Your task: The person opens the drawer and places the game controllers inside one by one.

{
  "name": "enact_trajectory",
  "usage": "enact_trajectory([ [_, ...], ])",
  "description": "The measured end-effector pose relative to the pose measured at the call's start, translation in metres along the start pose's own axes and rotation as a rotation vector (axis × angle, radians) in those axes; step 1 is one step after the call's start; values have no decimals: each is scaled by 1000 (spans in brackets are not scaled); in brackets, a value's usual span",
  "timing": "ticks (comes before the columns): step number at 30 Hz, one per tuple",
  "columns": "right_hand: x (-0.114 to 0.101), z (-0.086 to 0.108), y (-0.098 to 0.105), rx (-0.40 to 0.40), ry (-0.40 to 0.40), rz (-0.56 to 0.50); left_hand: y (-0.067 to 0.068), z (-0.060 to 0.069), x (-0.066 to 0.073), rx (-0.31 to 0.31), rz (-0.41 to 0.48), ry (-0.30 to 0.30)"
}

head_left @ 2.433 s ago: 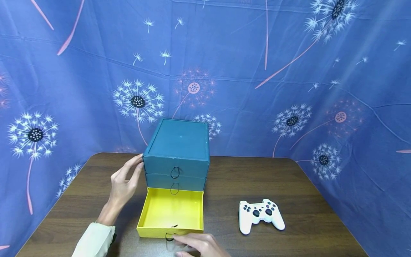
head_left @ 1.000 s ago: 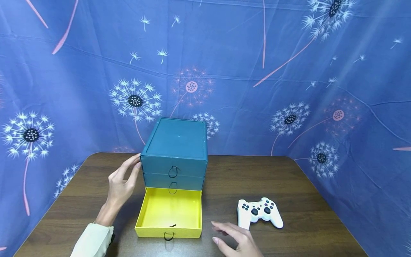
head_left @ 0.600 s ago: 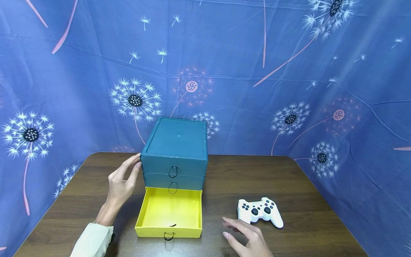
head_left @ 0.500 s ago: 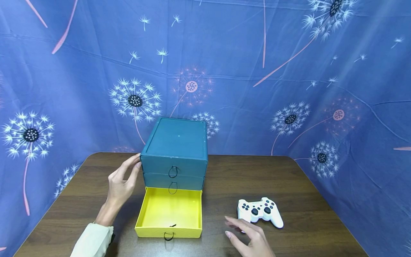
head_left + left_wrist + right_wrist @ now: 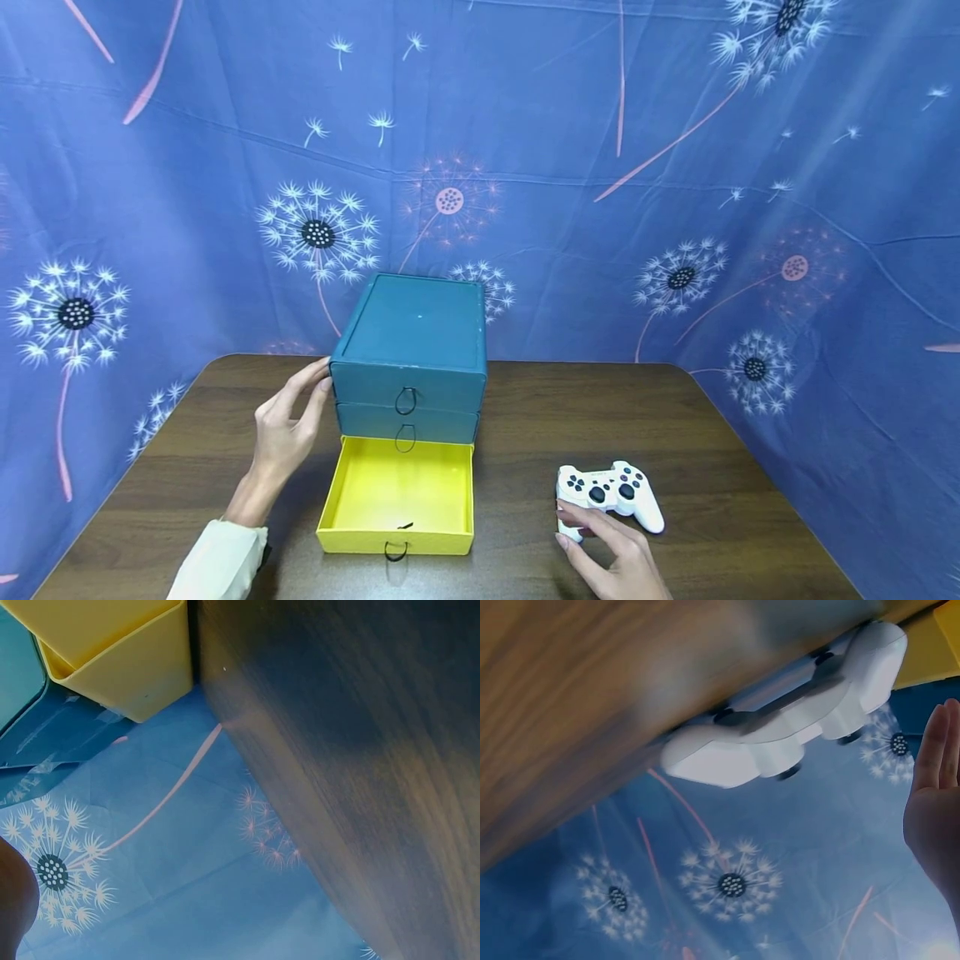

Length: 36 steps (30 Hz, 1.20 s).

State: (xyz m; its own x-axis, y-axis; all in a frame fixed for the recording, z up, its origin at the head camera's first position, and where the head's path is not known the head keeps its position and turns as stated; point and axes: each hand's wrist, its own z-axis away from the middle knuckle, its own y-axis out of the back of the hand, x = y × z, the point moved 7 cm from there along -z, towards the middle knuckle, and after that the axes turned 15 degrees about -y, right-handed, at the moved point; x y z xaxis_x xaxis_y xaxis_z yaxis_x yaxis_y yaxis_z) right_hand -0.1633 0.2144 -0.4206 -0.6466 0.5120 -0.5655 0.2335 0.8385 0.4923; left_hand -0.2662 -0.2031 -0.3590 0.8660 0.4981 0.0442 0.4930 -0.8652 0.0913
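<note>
A teal drawer box with two closed upper drawers stands at mid-table. Its yellow bottom drawer is pulled out, with a small black bit near the front wall and a black loop handle outside. My left hand rests its fingertips against the box's left side. A white game controller lies to the right, buttons up. Over its left grip my right hand reaches with thumb and fingers spread apart. In the right wrist view the fingers look straight and apart from the controller.
Brown wood table spreads around the box, and a blue dandelion-print cloth hangs behind and at both sides. The upper drawers carry black loop handles.
My right hand has left the yellow drawer's handle and moved right to the controller's left grip. The left hand stays at the box; drawer and controller have not moved.
</note>
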Motion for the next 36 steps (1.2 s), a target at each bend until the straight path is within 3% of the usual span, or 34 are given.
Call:
enact_trajectory([
  [6,7,1,16,53,20,15,-1,2,-2,3,4,-6],
  [22,25,4,54,107,-205,214,0,2,-2,-2,9,-10],
  [36,51,12,82,176,-252,235,0,1,-2,-8,14,-11],
])
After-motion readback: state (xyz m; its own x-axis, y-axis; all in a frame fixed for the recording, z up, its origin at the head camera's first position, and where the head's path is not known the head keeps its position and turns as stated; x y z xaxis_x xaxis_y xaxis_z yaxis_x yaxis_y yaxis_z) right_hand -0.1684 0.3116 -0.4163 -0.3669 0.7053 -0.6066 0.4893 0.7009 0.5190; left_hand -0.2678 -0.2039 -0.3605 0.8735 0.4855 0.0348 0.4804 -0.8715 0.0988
